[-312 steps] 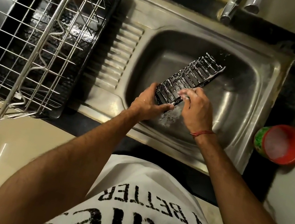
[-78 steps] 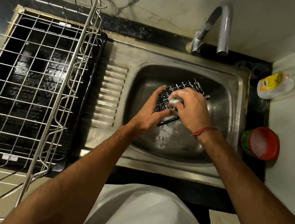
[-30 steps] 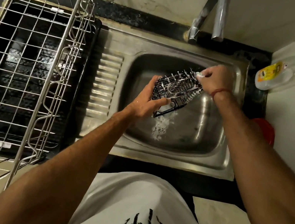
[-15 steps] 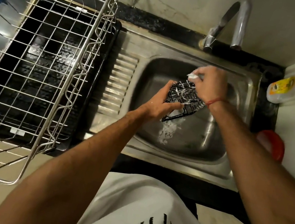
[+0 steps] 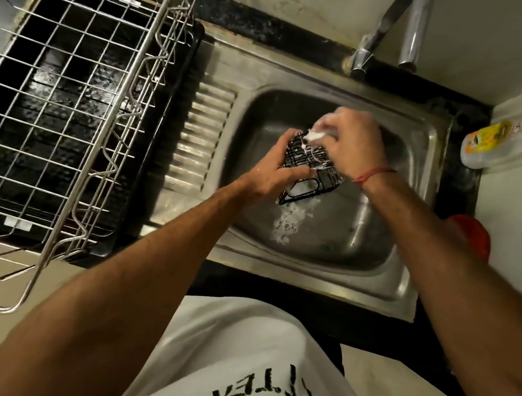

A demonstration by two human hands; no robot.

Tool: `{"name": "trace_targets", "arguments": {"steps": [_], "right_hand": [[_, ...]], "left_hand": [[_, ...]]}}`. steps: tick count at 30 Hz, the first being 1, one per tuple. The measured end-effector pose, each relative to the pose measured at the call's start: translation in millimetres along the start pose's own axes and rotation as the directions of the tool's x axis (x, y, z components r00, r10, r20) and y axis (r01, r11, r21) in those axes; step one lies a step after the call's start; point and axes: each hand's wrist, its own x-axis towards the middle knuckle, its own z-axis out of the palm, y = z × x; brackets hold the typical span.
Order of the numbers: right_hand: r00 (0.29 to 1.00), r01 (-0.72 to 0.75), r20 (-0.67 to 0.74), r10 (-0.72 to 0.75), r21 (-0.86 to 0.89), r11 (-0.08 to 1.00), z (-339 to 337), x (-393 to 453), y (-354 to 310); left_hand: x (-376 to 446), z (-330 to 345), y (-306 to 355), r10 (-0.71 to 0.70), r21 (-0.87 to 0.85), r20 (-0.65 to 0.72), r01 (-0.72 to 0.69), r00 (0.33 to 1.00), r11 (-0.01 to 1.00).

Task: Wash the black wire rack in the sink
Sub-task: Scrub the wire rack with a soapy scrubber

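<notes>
The black wire rack [image 5: 306,167], streaked with white suds, is held tilted above the basin of the steel sink [image 5: 417,224]. My left hand [image 5: 272,172] grips its left edge from below. My right hand [image 5: 348,143] presses a small soapy scrubber [image 5: 316,134] onto the rack's far upper corner and covers part of the rack. Foam [image 5: 286,226] lies on the basin floor under the rack.
A chrome tap [image 5: 412,26] stands behind the basin. A large steel wire dish basket [image 5: 69,117] over a black tray fills the left. A clear soap bottle [image 5: 510,146] lies at the right, and a red tub [image 5: 474,233] sits beside my right forearm.
My right hand has slid the scrubber from the rack's far right corner toward its upper left. The left hand has kept its grip. The camera view has shifted slightly.
</notes>
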Motion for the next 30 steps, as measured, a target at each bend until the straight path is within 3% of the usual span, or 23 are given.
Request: {"name": "trace_targets", "arguments": {"steps": [4, 6, 9, 12, 15, 18, 20, 22, 25, 27, 30], "right_hand": [[0.928, -0.335, -0.170, 0.331, 0.005, 0.942, -10, -5, 51], [0.938, -0.293, -0.186, 0.292, 0.025, 0.956, -1, -15, 43], [0.979, -0.112, -0.165, 0.121, 0.061, 0.992, 19, -44, 7], [0.977, -0.070, -0.197, 0.081, 0.058, 0.996, 32, -73, -3], [0.945, -0.177, -0.268, 0.187, 0.060, 0.982, 26, -71, 23], [0.839, -0.371, -0.369, 0.401, 0.153, 0.916, 11, -57, 53], [0.898, -0.294, -0.293, 0.327, 0.152, 0.944, 11, -52, 46], [0.979, -0.105, -0.164, 0.119, 0.096, 0.990, 13, -53, 21], [0.993, 0.034, -0.112, -0.021, 0.116, 0.993, 15, -50, 6], [0.984, -0.079, -0.144, 0.107, 0.186, 0.979, 8, -43, 22], [0.896, -0.324, -0.172, 0.409, 0.376, 0.868, -3, -27, 50]], "left_hand": [[1, 3, -4, 0.010, -0.019, -0.017, -0.010, 1.000, 1.000], [1, 5, -6, 0.041, -0.016, -0.036, -0.041, 0.999, 0.999], [3, 5, -12, 0.060, 0.025, -0.063, -0.058, 0.996, 0.998], [4, 7, -13, 0.061, 0.045, -0.100, -0.057, 0.993, 0.997], [4, 8, -10, 0.047, 0.040, -0.102, -0.043, 0.994, 0.998], [2, 8, -3, 0.034, 0.035, -0.077, -0.032, 0.996, 0.999], [1, 9, -1, 0.041, 0.020, -0.069, -0.040, 0.997, 0.999], [1, 10, -4, 0.059, 0.013, -0.064, -0.058, 0.996, 0.998], [2, 10, -5, 0.035, 0.005, -0.086, -0.034, 0.996, 0.999], [3, 10, -5, 0.017, 0.010, -0.087, -0.016, 0.996, 1.000], [3, 9, -5, 0.021, 0.019, -0.081, -0.019, 0.996, 1.000]]}}
